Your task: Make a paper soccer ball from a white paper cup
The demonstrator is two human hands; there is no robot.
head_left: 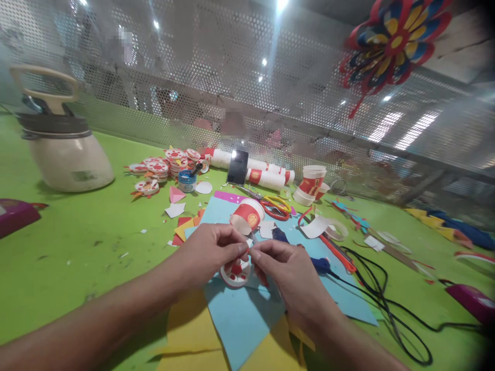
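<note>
Both hands meet over blue paper sheets (pixel 242 324), fingertips nearly touching. My left hand (pixel 211 252) is closed in a pinch, and a speck of red shows at its tips. Thumb against index finger, my right hand (pixel 284 270) is also closed; what either pinch holds is too small to name. Just below the left fingers lies a round white disc with red patches (pixel 235 278), partly covered by them. A red and white paper cup (pixel 249 215) lies on its side beyond the hands. Behind the right hand, a blue tool with a cord (pixel 320 265) is partly hidden.
Scissors with yellow and red handles (pixel 276 204), a phone (pixel 237 167) and a blue jar (pixel 187 180) stand or lie farther back. Several red-patterned paper discs (pixel 157 167) are piled left. A black cable (pixel 382 299) loops at right; a sprayer bottle (pixel 67 154) stands far left.
</note>
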